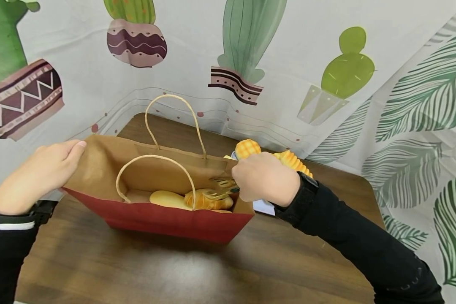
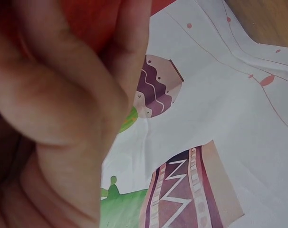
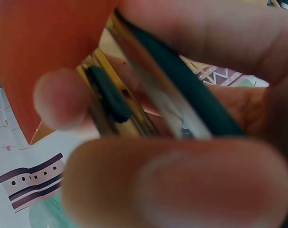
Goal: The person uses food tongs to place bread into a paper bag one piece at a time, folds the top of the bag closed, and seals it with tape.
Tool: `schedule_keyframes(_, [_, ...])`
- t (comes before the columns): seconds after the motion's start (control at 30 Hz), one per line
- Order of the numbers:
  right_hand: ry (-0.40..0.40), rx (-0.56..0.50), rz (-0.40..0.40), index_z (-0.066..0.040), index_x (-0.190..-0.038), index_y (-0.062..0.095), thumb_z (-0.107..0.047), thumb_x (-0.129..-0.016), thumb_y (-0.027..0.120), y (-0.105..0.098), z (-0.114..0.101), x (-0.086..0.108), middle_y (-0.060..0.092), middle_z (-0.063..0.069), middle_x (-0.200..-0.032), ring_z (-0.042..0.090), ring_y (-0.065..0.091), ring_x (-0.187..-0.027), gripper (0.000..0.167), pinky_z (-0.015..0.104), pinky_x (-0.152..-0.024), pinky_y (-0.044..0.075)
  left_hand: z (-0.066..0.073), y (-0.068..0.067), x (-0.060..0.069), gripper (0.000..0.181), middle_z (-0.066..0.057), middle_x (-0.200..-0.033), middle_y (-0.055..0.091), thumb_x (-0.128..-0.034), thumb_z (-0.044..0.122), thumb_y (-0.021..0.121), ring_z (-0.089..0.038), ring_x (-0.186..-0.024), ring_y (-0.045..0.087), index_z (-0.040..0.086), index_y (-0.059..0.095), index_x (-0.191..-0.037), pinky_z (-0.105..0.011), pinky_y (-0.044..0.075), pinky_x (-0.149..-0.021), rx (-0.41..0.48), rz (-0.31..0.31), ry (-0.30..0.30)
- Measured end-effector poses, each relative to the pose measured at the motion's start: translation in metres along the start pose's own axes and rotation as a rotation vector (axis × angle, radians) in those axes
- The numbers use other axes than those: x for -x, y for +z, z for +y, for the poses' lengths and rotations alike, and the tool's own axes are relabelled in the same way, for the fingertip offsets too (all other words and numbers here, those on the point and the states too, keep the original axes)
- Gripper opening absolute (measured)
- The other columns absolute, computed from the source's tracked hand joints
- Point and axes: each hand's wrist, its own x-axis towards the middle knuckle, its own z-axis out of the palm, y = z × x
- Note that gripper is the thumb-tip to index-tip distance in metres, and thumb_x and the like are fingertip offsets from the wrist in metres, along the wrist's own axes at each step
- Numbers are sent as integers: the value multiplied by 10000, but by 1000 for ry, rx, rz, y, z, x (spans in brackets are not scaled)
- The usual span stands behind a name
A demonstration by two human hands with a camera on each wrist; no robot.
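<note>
A red paper bag (image 1: 167, 221) with a brown inside and two cord handles stands upright on the table. My left hand (image 1: 42, 173) pinches its left rim. In the right wrist view, my right hand (image 3: 177, 180) grips gold metal tongs with dark green grips (image 3: 182, 85). The tongs (image 1: 222, 194) reach into the right end of the bag, over a golden-brown bread roll (image 1: 203, 200). Whether their tips touch the roll, I cannot tell. Beside it in the bag lies a smooth, pale oval bun (image 1: 167, 199).
Behind my right hand are a round bun with a grid pattern (image 1: 248, 147) and a ridged bread (image 1: 295, 162). A white object (image 1: 264, 207), partly hidden, lies under my right wrist. The wooden table (image 1: 289, 261) backs onto a cactus-print cloth (image 1: 197, 55).
</note>
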Motion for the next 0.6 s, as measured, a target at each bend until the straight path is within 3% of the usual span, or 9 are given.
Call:
schedule_keyframes(0.07, [16,-18,-30,-162,-576,464,-62,-778,564,0,1,1,342,-49,-588,136,396,-537,247,279,-478,358,0,0,-1,407,-416,-1141,499,-1037,206,245,-649,-1050,417,-96,500,-1138,-688,350,-851,1,-3,-5])
schedule_keyframes(0.2, [16,-45,-48,-128,-827,619,-189,-843,625,1,9,6,503,-35,-662,172,524,-634,63,319,-568,461,0,1,-3,390,-387,-1070,515,-1036,214,236,-642,-1030,426,-68,506,-1050,-674,361,-817,16,-9,-17])
schedule_keyframes(0.3, [1,-86,-34,-129,-1012,621,-290,-877,649,1,18,15,568,-35,-733,173,564,-733,212,332,-668,492,1,2,-3,403,-384,-1076,515,-1037,226,228,-645,-1037,418,-63,508,-1048,-675,355,-823,31,-14,-28])
schedule_keyframes(0.43, [-40,-207,-2,-141,-1035,613,-295,-890,647,3,32,29,550,-53,-707,120,533,-692,214,274,-609,453,-2,4,-3,447,-402,-1163,493,-1035,244,225,-649,-1059,402,-87,507,-1140,-684,335,-864,38,-13,-33])
schedule_keyframes(0.6, [-107,-369,25,-115,-1234,572,-316,-922,618,7,51,51,594,-84,-755,65,521,-642,374,262,-630,452,0,3,-2,434,-431,-1174,472,-1035,222,224,-671,-1044,390,-99,478,-1179,-704,333,-861,10,-21,-25])
